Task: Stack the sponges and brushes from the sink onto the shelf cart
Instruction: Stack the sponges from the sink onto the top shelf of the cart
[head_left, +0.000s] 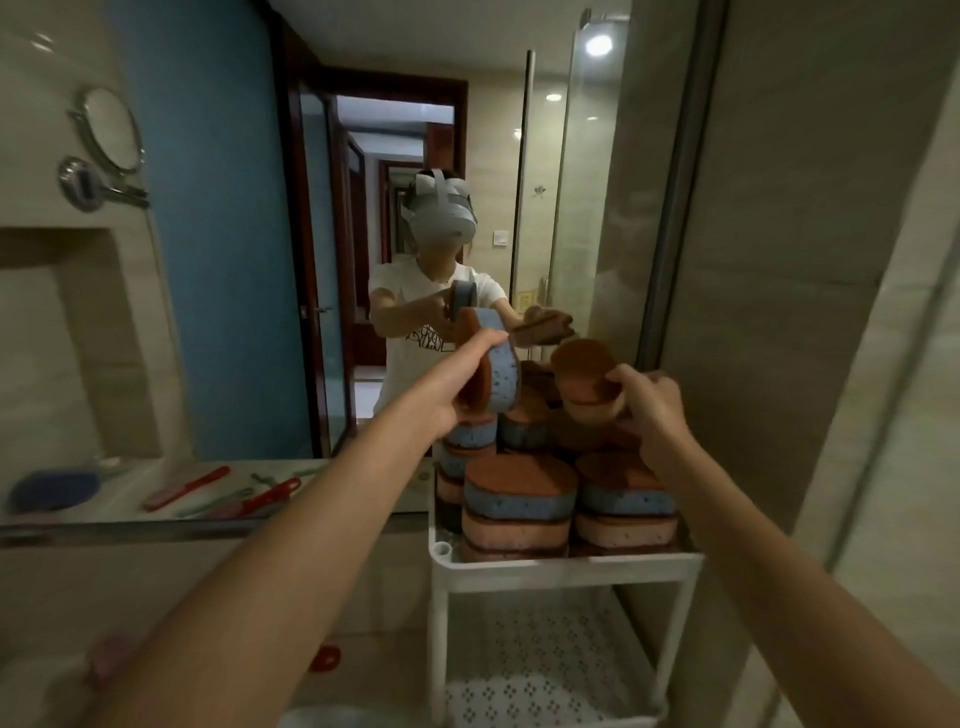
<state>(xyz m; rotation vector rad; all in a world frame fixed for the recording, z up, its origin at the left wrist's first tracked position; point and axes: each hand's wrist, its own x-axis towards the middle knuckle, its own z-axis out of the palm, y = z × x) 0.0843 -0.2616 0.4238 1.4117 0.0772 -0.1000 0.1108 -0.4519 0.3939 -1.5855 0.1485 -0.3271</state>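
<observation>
A white shelf cart stands against the mirror, its top tray filled with several stacked blue and pink sponges with brown scrub faces. My left hand grips a blue sponge on edge above the left stack. My right hand holds a pink sponge, brown face up, above the back right of the pile. The mirror doubles the stacks behind.
A ledge at the mirror's foot runs left of the cart; red and green brushes and a blue brush appear there in the reflection. A tiled wall rises right of the cart. Lower perforated cart shelves sit below.
</observation>
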